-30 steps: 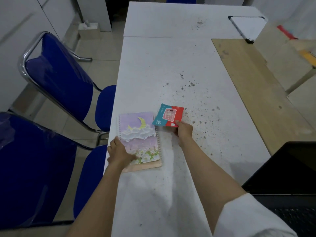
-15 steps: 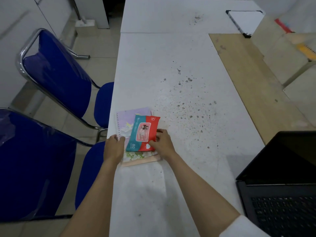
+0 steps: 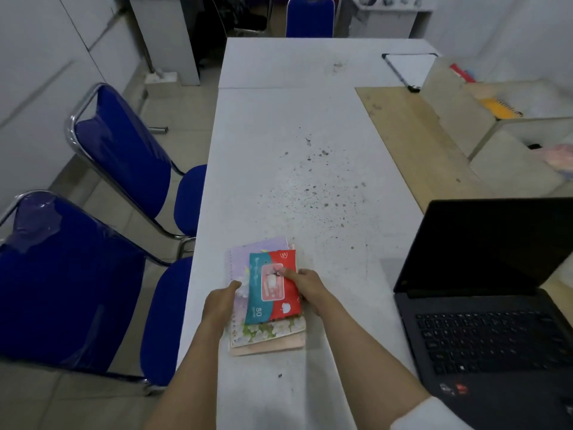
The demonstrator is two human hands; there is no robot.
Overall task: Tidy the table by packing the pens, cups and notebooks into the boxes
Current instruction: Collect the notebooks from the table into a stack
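Observation:
A stack of notebooks [image 3: 263, 332], the top one lilac with a flower print, lies near the table's left edge in front of me. A teal and red packet of wet wipes [image 3: 271, 290] lies on top of the stack. My left hand [image 3: 221, 302] grips the stack's left side, thumb on the cover. My right hand [image 3: 307, 288] holds the right side, thumb pressing on the packet. Cardboard boxes [image 3: 459, 119] stand at the far right, with a yellow spiral notebook [image 3: 499, 108] inside one.
An open black laptop [image 3: 483, 305] sits at the right. A tan board [image 3: 412, 141] lies beside the boxes, a white clipboard [image 3: 409, 68] behind it. Two blue chairs [image 3: 130, 156] stand along the table's left edge. The white table [image 3: 294, 119] is speckled with dark marks.
My right hand brought the wipes packet from the table onto the notebook stack and closed on the stack's right side. The stack now sits closer to me than before.

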